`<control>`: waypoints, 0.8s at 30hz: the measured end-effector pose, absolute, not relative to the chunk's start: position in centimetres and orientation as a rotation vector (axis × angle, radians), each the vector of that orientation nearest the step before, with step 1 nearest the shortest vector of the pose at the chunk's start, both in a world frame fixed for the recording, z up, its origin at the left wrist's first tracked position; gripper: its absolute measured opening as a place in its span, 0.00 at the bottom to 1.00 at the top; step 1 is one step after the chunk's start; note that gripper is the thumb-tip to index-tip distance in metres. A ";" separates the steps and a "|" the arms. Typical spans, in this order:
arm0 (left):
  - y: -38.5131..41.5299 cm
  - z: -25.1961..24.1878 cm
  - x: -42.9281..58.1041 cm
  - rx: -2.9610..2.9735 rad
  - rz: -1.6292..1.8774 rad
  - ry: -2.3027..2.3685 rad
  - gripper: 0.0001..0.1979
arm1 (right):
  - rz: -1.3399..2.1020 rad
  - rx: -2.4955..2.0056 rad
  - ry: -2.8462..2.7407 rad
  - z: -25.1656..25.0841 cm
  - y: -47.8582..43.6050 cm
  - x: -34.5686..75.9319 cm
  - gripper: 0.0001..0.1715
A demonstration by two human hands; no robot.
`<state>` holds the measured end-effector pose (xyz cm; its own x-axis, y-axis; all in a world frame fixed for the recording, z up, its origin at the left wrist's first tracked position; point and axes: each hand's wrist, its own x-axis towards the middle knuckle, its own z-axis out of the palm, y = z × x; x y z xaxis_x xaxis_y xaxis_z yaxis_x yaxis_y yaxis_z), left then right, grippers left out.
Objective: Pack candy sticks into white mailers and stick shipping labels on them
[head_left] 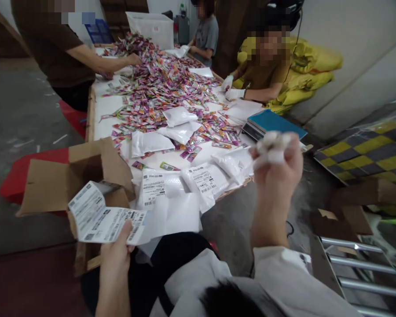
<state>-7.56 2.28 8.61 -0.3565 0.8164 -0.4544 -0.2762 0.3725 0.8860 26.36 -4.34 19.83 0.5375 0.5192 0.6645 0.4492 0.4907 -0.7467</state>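
My left hand [117,255] pinches a folded strip of printed shipping labels [110,222], its blank part trailing right over my lap. Raised beside the table's near right corner, my right hand [279,165] is closed around a crumpled white wad [273,145], blurred by motion; I cannot tell its material. Between my hands, a white labelled mailer bag [155,185] and another labelled mailer bag [204,180] lie on the table's near edge. An unlabelled-looking white bag [234,163] rests just right of them.
An open cardboard box [46,185] stands at the near left. Small colourful packets [165,83] are heaped on the table, with white bags [152,143] among them. A blue-topped scale [273,123] sits at the right edge. Three people work around the table, one in white gloves [234,93].
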 end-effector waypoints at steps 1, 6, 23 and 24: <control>2.3 8.4 -7.9 0.518 1.231 1.537 0.16 | 0.014 -1.093 -0.981 19.8 -3.3 30.1 0.08; 2.1 7.5 -8.4 0.534 1.148 1.506 0.19 | 0.406 -1.864 -1.334 13.7 2.4 41.6 0.14; 0.1 8.7 -6.8 0.518 1.109 1.568 0.14 | 0.084 -2.503 -1.990 7.5 0.9 38.3 0.36; 0.2 8.8 -6.7 0.508 1.106 1.565 0.14 | 0.073 -2.532 -1.941 8.0 1.5 38.9 0.39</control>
